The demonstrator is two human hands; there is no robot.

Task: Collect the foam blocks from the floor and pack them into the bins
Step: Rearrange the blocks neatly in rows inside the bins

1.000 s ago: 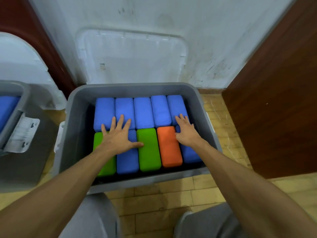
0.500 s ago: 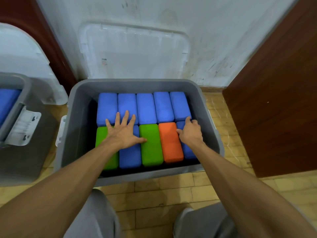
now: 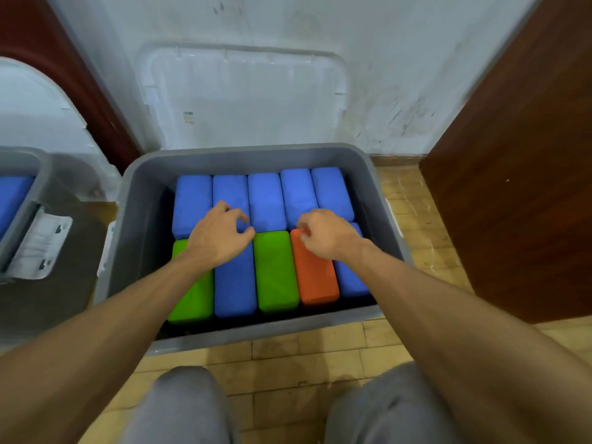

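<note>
- Trouble would most likely come from the tight fit. The foam blocks (image 3: 266, 200) fill the grey bin (image 3: 256, 152) in two rows, five blue at the back and green, blue, green, orange, blue in front. A tug on one could drag its neighbours up.
- Left hand (image 3: 217, 238) hovers over the seam between the rows, its grip curled in on nothing.
- Right hand (image 3: 323, 235) has its grip curled at the far end of the orange block (image 3: 315, 274). Whether the fingertips pinch it, I cannot tell. A pull there would, I judge, tilt that block and spoil the level layer.
- Blocks standing above the rim would stop the lid (image 3: 243, 97) from closing, though they appear to sit below it.
- That clear lid leans on the wall behind the bin.
- A second bin (image 3: 19, 161) at the left holds more blue foam.
- A dark wooden panel (image 3: 512, 187) stands close on the right, hemming the grey bin in.
- Grey-clad knees (image 3: 182, 402) are just in front of it on the tiled floor (image 3: 288, 354).
</note>
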